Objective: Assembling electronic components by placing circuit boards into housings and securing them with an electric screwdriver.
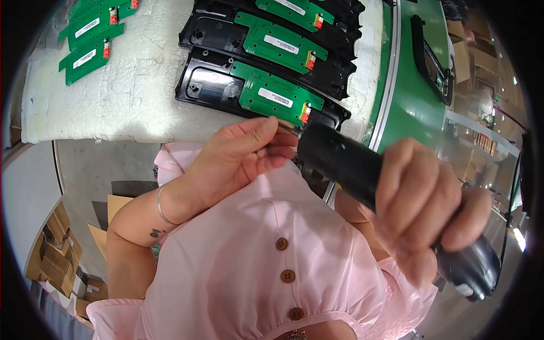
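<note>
My right hand (419, 195) is wrapped round a black electric screwdriver (340, 161), held slanting with its thin bit toward my left fingers. At the bit's tip, the thumb and forefinger of my left hand (235, 150) are pinched together; whatever small thing lies between them is hidden. Just beyond both hands lies the nearest black plastic housing (212, 90), with a green circuit board (275, 93) seated in its right part. That board carries a white label and an orange-red connector (306, 113) near its right end.
Further black housings with green boards (280, 47) lie in a row behind. Several loose green boards (88, 59) rest at the far left on the white foam-like pad (139, 96). To the right, a black frame-like part (430, 62) sits on a green surface (409, 93).
</note>
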Demonstrator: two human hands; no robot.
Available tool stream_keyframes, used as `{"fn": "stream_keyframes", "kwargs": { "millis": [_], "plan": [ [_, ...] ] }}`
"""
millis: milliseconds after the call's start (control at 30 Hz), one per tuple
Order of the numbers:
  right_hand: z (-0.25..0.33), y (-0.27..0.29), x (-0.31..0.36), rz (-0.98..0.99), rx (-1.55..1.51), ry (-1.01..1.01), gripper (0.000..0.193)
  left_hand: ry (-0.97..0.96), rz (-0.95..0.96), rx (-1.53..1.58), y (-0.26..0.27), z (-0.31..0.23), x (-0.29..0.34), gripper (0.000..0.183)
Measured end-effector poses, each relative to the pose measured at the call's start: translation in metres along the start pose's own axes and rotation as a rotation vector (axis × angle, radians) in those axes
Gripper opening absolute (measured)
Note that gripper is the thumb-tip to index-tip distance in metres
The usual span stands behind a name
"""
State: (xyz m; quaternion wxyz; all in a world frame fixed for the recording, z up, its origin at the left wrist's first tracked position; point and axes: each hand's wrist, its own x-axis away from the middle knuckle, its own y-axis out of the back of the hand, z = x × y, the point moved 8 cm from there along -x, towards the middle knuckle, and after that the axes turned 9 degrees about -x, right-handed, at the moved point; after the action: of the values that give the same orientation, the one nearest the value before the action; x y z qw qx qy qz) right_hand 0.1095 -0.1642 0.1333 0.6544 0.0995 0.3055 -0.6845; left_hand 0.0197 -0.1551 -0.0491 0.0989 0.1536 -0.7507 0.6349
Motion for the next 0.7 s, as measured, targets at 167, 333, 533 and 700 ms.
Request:
{"fn": "stream_keyframes", "kwargs": {
  "millis": [167, 333, 533, 700],
  "plan": [
    [-0.017, 0.021, 0.015, -0.215, 0.163, -0.104, 0.023, 0.19, -0.108, -0.141, -0.006, 0.017, 0.004, 0.042],
    [-0.033, 0.025, 0.015, -0.216, 0.154, -0.126, 0.024, 0.132, -0.03, -0.261, 0.003, 0.013, 0.004, 0.034],
    [-0.036, 0.019, 0.01, -0.163, 0.182, -0.137, 0.025, 0.106, 0.097, -0.36, -0.002, 0.006, 0.008, 0.027],
    [-0.042, 0.016, 0.008, -0.171, 0.189, -0.17, 0.026, -0.011, -0.041, -0.446, 0.005, -0.002, 0.006, 0.021]
  ]
}}
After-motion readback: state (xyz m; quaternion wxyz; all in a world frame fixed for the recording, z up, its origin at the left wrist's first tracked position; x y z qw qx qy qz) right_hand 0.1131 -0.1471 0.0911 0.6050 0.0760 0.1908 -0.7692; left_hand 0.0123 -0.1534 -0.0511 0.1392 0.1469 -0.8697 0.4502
